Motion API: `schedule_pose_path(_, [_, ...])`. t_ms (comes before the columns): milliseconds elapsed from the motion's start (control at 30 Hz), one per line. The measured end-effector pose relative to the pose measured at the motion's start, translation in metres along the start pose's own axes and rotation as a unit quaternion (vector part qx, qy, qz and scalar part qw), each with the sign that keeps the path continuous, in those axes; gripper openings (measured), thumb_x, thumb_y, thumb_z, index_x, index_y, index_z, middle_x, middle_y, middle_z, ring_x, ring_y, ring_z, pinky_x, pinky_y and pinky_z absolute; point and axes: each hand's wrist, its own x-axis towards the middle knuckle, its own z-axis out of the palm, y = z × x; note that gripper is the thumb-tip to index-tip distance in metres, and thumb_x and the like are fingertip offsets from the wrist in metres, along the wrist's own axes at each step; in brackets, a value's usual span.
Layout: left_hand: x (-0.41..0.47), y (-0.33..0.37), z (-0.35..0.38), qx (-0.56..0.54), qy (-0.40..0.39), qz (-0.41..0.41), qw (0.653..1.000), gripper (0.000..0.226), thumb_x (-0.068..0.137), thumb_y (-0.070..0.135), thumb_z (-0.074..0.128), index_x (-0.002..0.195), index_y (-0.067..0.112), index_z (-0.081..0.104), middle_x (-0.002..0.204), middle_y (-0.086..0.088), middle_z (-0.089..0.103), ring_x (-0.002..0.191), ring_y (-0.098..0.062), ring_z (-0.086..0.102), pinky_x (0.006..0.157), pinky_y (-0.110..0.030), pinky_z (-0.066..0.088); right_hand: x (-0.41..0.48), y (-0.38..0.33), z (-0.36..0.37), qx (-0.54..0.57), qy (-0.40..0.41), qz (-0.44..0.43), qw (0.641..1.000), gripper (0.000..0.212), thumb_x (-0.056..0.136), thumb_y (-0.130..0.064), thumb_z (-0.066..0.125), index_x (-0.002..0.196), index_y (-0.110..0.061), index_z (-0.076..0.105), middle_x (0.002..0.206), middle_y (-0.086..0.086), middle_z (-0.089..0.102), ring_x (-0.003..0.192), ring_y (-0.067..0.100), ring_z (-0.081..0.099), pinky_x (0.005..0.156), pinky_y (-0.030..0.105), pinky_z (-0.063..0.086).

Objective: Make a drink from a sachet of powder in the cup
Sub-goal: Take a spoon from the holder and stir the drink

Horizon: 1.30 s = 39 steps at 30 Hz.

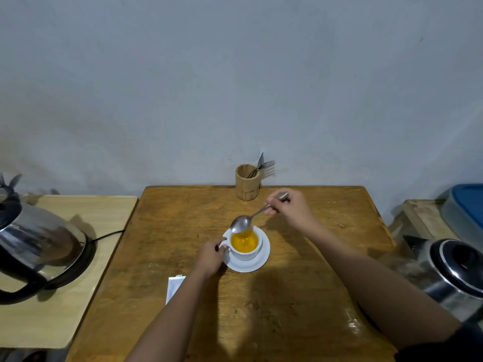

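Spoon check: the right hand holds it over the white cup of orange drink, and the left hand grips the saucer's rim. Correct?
Not quite. The head view shows the left hand gripping the cup by its handle, not the saucer rim. The right hand does hold the spoon over the orange drink.

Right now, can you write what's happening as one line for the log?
step: stirring | right hand: holds spoon above cup | left hand: on cup handle | drink: orange | saucer: under cup

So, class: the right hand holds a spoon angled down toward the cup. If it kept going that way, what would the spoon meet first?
Most likely the orange drink in the cup; the spoon bowl sits just above it.
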Motion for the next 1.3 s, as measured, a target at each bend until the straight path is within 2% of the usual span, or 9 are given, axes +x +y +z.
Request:
schedule_pose_path(133, [-0.003, -0.002, 0.003, -0.044, 0.032, -0.012, 0.998, 0.033, 0.09, 0.013, 0.054, 0.123, 0.009, 0.058, 0.127, -0.011, 0.061, 0.116, -0.026, 0.056, 0.101, -0.04, 0.045, -0.004, 0.018, -0.027, 0.179, 0.11, 0.085, 0.974, 0.015, 0.088, 0.005, 0.056, 0.079, -0.005, 0.062, 0.08, 0.015, 0.067, 0.061, 0.011, 0.072, 0.06, 0.012, 0.056])
schedule_pose_path(367, [-0.006, -0.004, 0.009, -0.084, 0.06, -0.016, 0.995, 0.036, 0.09, 0.014, 0.055, 0.126, 0.011, 0.058, 0.128, -0.007, 0.062, 0.118, -0.024, 0.056, 0.101, -0.038, 0.045, -0.028, 0.077, -0.041, 0.193, 0.197, 0.275, 0.921, 0.016, 0.086, 0.01, 0.051, 0.079, 0.001, 0.063, 0.08, 0.018, 0.068, 0.057, 0.012, 0.07, 0.048, 0.012, 0.053])
schedule_pose_path(467, [-0.008, -0.003, 0.011, -0.096, 0.068, -0.013, 0.993, 0.036, 0.09, 0.012, 0.054, 0.126, 0.009, 0.056, 0.129, -0.008, 0.06, 0.12, -0.024, 0.054, 0.102, -0.037, 0.043, -0.034, 0.104, -0.031, 0.067, 0.146, 0.317, 0.935, 0.026, 0.081, -0.001, 0.06, 0.057, -0.01, 0.063, 0.067, 0.006, 0.063, 0.07, 0.02, 0.062, 0.065, 0.03, 0.053])
schedule_pose_path(533, [-0.009, -0.003, 0.012, -0.106, 0.071, -0.01, 0.992, 0.037, 0.09, 0.012, 0.055, 0.127, 0.01, 0.056, 0.13, -0.008, 0.06, 0.122, -0.024, 0.053, 0.103, -0.037, 0.043, -0.04, 0.107, -0.021, -0.061, 0.086, 0.339, 0.935, 0.016, 0.084, -0.012, 0.06, 0.07, -0.01, 0.068, 0.073, 0.004, 0.06, 0.078, 0.022, 0.056, 0.078, 0.037, 0.052])
schedule_pose_path(600, [-0.01, -0.003, 0.013, -0.115, 0.079, -0.014, 0.99, 0.038, 0.09, 0.012, 0.055, 0.128, 0.01, 0.054, 0.131, -0.008, 0.059, 0.12, -0.019, 0.052, 0.101, -0.033, 0.043, -0.042, 0.106, -0.008, -0.162, 0.066, 0.335, 0.926, 0.016, 0.087, -0.013, 0.057, 0.085, -0.006, 0.071, 0.076, 0.006, 0.061, 0.076, 0.023, 0.059, 0.072, 0.033, 0.052])
schedule_pose_path(800, [-0.013, -0.002, 0.016, -0.136, 0.116, -0.018, 0.984, 0.038, 0.088, 0.011, 0.058, 0.126, 0.007, 0.056, 0.13, -0.01, 0.06, 0.111, -0.013, 0.053, 0.089, -0.024, 0.039, -0.047, 0.099, 0.013, -0.19, 0.032, 0.324, 0.926, 0.02, 0.081, -0.005, 0.056, 0.062, -0.005, 0.05, 0.06, 0.007, 0.048, 0.052, 0.017, 0.044, 0.045, 0.023, 0.032])
schedule_pose_path(933, [-0.013, -0.003, 0.017, -0.149, 0.128, -0.033, 0.98, 0.039, 0.087, 0.011, 0.06, 0.125, 0.006, 0.056, 0.13, -0.01, 0.06, 0.118, -0.018, 0.053, 0.092, -0.024, 0.039, -0.05, 0.104, 0.018, -0.169, 0.011, 0.344, 0.924, 0.028, 0.083, -0.007, 0.058, 0.06, -0.011, 0.042, 0.063, 0.005, 0.047, 0.054, 0.016, 0.045, 0.045, 0.025, 0.033])
schedule_pose_path(1100, [-0.012, -0.004, 0.016, -0.156, 0.122, -0.03, 0.98, 0.039, 0.087, 0.011, 0.061, 0.125, 0.005, 0.056, 0.129, -0.011, 0.06, 0.108, -0.011, 0.052, 0.091, -0.024, 0.04, -0.05, 0.112, 0.018, -0.147, -0.023, 0.407, 0.901, 0.02, 0.086, -0.003, 0.047, 0.066, -0.002, 0.05, 0.068, 0.016, 0.055, 0.057, 0.028, 0.058, 0.044, 0.03, 0.046])
schedule_pose_path(1300, [-0.012, -0.004, 0.014, -0.158, 0.116, -0.026, 0.98, 0.04, 0.086, 0.01, 0.062, 0.125, 0.004, 0.056, 0.128, -0.012, 0.061, 0.105, -0.01, 0.051, 0.088, -0.024, 0.04, -0.046, 0.12, 0.009, -0.129, -0.006, 0.422, 0.897, 0.007, 0.082, 0.001, 0.057, 0.075, 0.002, 0.057, 0.072, 0.018, 0.059, 0.062, 0.027, 0.059, 0.052, 0.032, 0.049])
